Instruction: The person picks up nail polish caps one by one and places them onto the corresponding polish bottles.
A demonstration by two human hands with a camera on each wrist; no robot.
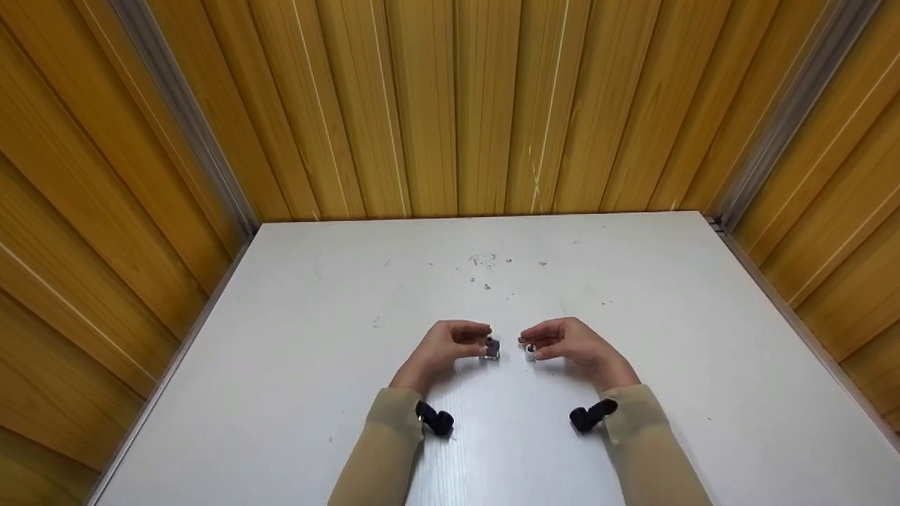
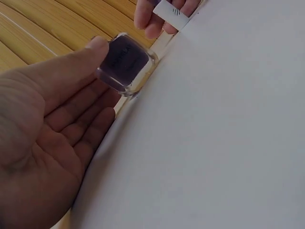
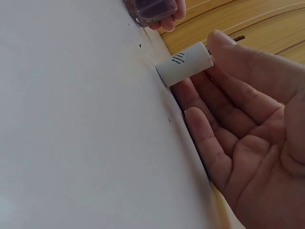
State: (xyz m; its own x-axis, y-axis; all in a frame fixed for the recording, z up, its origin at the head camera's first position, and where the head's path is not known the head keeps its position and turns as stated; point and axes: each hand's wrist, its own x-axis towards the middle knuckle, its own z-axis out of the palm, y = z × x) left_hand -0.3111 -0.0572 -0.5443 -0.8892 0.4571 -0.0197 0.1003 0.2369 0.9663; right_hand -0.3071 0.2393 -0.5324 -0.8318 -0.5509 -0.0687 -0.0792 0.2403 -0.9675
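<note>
A small square nail polish bottle point(image 2: 125, 64) with dark purple polish, its clear glass base near the white tabletop, shows no cap on it. My left hand point(image 1: 445, 346) holds it, the thumb at its near upper edge and the fingers behind. To the right, my right hand point(image 1: 578, 346) holds a white cylindrical cap point(image 3: 185, 64) between thumb and fingers, low at the tabletop. The cap's dark open end points up in the head view. A thin dark stick point(image 3: 239, 38), perhaps the brush, shows beyond the right thumb. A narrow gap separates bottle and cap.
The white table point(image 1: 316, 295) carries scattered dark specks point(image 1: 484, 260) beyond the hands. Wood-patterned walls point(image 1: 457, 105) stand at its back and both sides. A black wrist camera point(image 1: 436, 419) sits on the left sleeve, another point(image 1: 589, 416) on the right.
</note>
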